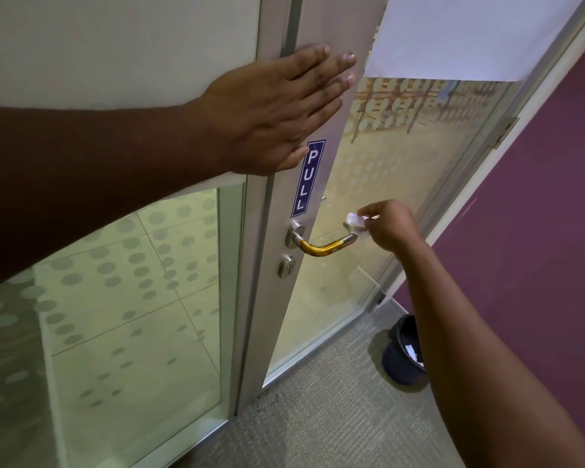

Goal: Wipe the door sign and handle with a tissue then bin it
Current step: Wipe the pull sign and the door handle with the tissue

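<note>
1. Right hand (390, 228) pinching crumpled tissue (355, 222) against free end of lever handle (321, 246); grip closed on tissue. Small wad, fingertip pinch only: could slip off end, drop to carpet.
2. Left hand (277, 106) flat on door frame above PULL sign (307, 179), fingers spread, holding nothing. Bracing only; pressing down on lever could unlatch door, swing it.
3. Contact at tip only: curved middle and rosette (296, 233) likely to be missed.
4. Sign status unclear from here.
5. Bin (402, 356) on floor near wall, partly hidden behind right forearm: toss could miss.
</note>
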